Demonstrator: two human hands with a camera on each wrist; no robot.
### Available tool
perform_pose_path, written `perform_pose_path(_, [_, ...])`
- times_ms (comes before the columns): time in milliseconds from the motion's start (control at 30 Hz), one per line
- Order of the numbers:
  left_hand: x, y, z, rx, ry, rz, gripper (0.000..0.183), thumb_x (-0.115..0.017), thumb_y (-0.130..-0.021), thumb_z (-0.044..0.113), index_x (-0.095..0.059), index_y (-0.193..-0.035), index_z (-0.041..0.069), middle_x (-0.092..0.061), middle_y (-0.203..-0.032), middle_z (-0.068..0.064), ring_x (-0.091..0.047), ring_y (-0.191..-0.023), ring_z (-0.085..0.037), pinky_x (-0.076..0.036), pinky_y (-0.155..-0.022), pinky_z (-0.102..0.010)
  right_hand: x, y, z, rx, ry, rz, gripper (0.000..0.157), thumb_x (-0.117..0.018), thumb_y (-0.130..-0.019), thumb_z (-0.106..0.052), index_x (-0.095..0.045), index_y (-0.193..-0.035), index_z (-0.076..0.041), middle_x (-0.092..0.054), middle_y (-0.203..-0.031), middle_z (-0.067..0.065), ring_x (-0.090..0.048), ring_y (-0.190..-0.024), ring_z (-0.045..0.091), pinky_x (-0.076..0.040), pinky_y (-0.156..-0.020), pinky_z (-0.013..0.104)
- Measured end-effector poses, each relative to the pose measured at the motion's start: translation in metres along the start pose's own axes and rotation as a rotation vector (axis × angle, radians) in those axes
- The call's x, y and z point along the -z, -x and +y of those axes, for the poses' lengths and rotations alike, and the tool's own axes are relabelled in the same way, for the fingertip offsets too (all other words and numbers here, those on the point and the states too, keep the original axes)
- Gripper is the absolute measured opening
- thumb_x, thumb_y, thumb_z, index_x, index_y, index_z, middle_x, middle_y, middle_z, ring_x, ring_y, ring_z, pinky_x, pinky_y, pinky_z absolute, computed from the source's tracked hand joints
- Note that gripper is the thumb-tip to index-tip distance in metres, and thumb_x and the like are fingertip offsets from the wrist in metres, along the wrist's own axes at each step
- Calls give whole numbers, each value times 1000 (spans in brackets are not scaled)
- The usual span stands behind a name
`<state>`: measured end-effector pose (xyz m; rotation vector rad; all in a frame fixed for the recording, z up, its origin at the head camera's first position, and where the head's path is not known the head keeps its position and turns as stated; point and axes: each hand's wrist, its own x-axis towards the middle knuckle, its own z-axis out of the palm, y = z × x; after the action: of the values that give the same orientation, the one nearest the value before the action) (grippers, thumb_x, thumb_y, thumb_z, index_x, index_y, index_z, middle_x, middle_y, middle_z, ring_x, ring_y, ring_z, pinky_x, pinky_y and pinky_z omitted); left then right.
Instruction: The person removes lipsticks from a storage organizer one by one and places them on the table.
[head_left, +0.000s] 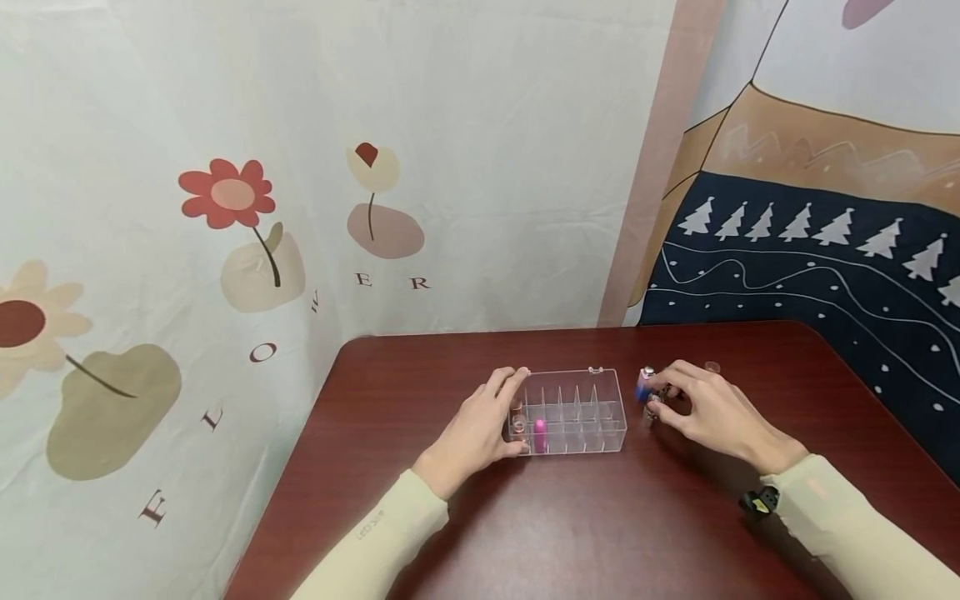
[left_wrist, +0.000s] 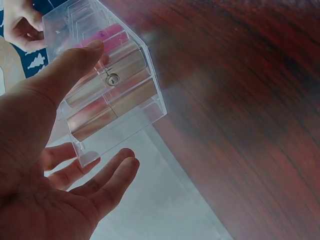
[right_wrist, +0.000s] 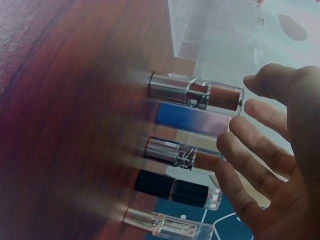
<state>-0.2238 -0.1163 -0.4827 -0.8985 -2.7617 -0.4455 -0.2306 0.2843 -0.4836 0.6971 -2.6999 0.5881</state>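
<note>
My left hand (head_left: pixel 474 429) holds the left end of a clear compartment organizer (head_left: pixel 576 442), its thumb at the front and fingers at the back. Inside stand a bright pink tube (head_left: pixel 540 435) and, in the leftmost column, lip-gloss-like tubes (left_wrist: pixel 92 117). To the right of the organizer, my right hand (head_left: pixel 712 410) hovers with bent, spread fingers at the caps of a row of upright tubes. In the right wrist view its thumb and forefinger are beside the top of a silver-and-brown lip gloss tube (right_wrist: pixel 195 92), apparently without gripping it. Beside it is a blue-to-pink tube (right_wrist: pixel 190 119).
Further along the row stand another silver-and-brown tube (right_wrist: pixel 182 154), a black tube (right_wrist: pixel 172 190) and a gold-and-clear tube (right_wrist: pixel 167 223). All stand on a dark red wooden table (head_left: pixel 570 525). A flower-printed cloth (head_left: pixel 487 167) hangs behind the table.
</note>
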Motion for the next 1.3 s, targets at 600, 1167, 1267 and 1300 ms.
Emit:
perform_pose_path(600, [-1, 0, -1, -6, 5, 5, 119, -112, -79, 32, -44, -174, 8, -57, -165, -17, -75, -124, -42, -65, -116, -50, -3, -13, -30, 162, 24, 78, 40, -98, -93, -20, -84, -131, -17, -78, -124, 0, -72, -94, 16, -70, -81, 39])
perform_pose_path(1167, [-2, 1, -2, -9, -2, 3, 120, -112, -78, 32, -44, -174, 6, -56, -164, -18, -75, -122, -40, -66, -115, -50, -19, -30, -65, 284, -1, 74, 37, -97, -93, -20, -86, -129, -18, -81, -124, 0, -78, -115, 22, -70, -94, 50])
perform_pose_path(1267, [-1, 1, -3, -8, 5, 5, 120, -112, -78, 32, -44, -174, 7, -56, -164, -18, -75, -123, -41, -65, -116, -50, -22, -34, -71, 288, -13, 51, 37, -97, -94, -22, -86, -129, -18, -81, -125, 1, -79, -113, 22, -71, -94, 47])
perform_pose_path(1300, [-1, 1, -3, -5, 9, 3, 120, -112, -79, 32, -44, -175, 8, -56, -165, -18, -75, -124, -41, -65, -116, -50, -24, -35, -73, 287, -20, 39, 37, -97, -94, -22, -85, -129, -18, -81, -125, 1, -79, -111, 21, -71, -92, 46])
